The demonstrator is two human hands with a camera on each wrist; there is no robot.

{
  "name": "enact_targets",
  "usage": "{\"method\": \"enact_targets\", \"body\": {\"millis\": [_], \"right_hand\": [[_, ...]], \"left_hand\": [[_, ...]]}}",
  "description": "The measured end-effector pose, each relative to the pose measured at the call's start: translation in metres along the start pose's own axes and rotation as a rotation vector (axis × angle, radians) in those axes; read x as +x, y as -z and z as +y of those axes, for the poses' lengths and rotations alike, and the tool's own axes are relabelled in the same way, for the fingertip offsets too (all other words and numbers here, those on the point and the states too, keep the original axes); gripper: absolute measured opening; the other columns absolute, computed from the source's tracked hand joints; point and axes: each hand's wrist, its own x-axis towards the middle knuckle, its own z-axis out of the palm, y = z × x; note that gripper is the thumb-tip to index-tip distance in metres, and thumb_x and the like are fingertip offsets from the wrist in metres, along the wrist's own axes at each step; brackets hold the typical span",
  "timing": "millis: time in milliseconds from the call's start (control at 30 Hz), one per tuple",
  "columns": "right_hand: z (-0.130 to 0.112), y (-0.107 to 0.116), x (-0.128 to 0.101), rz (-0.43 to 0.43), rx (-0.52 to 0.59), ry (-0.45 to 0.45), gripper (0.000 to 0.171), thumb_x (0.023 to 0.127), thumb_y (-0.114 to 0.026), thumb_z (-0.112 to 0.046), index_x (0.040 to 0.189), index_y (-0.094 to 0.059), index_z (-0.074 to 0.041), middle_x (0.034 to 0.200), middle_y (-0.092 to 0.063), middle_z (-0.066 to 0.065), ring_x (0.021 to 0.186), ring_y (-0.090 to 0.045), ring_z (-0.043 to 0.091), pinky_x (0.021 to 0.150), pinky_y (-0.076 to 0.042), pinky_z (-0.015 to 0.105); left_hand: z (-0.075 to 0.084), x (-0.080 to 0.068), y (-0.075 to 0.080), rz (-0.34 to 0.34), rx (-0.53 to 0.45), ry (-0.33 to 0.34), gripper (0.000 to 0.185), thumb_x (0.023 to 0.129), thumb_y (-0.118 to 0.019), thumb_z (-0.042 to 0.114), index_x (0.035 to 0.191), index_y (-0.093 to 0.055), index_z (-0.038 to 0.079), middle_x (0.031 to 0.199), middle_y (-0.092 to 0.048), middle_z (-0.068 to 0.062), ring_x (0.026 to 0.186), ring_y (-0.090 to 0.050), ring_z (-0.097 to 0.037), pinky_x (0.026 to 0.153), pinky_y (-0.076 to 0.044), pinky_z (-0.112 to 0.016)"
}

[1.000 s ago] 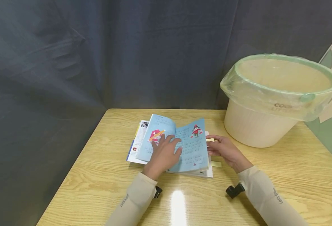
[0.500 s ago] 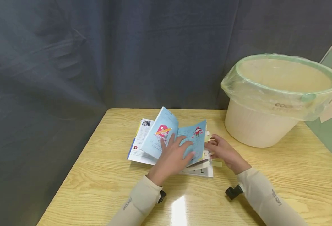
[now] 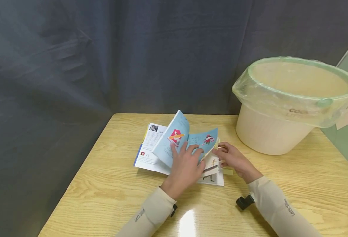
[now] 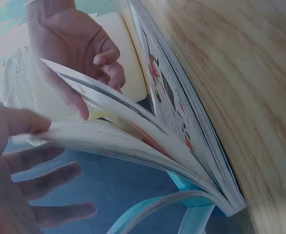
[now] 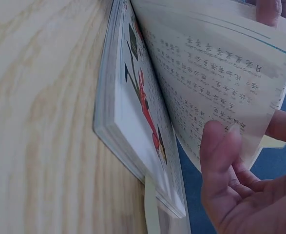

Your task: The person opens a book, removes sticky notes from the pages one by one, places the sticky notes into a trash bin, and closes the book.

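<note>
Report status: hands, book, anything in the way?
Left hand pinching raised pages. Right hand at their edge, grip unclear. Book open on table. Bin apart, no apparent obstruction.

The paper book (image 3: 165, 147) looks smooth, the wood-grained table (image 3: 102, 177) glossy, the plastic liner (image 3: 273, 102) shiny and the curtain (image 3: 174, 56) matt cloth.

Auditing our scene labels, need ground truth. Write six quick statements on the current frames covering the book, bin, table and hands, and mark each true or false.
1. The book lies open. True.
2. A translucent liner hangs down outside the bin. True.
3. The bin stands to the left of the book. False: it stands to the book's right, as the person sees it.
4. A pale strip sticks out past the book's right side. True.
5. Neither hand touches the book. False: the left hand and the right hand both do.
6. The table has a plain black top. False: it shows light wood grain.
</note>
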Motion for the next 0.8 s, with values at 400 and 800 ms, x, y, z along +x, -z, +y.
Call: {"method": "enact_targets", "body": {"millis": [400,800], "right_hand": [[0.005,0.003,0.004,0.085,-0.024,-0.009,0.045,0.104,-0.050,-0.031,0.134,-0.041,0.001,0.105,-0.057,0.008,0.085,-0.060,0.011,0.066,-0.052,0.028],[0.007,0.006,0.002,0.087,-0.076,-0.022,0.047,0.103,-0.052,-0.027,0.139,-0.041,0.003,0.096,-0.058,0.004,0.084,-0.060,0.012,0.070,-0.053,0.029]], "left_hand": [[-0.017,0.005,0.012,0.099,-0.088,0.123,0.021,0.088,-0.065,0.024,0.098,-0.076,0.009,0.111,-0.073,0.003,0.114,-0.064,-0.022,0.107,-0.035,-0.070],[-0.052,0.011,0.028,0.056,-0.082,0.365,0.028,0.083,-0.069,0.022,0.106,-0.076,0.008,0.116,-0.072,-0.004,0.112,-0.062,-0.032,0.101,-0.034,-0.072]]}}
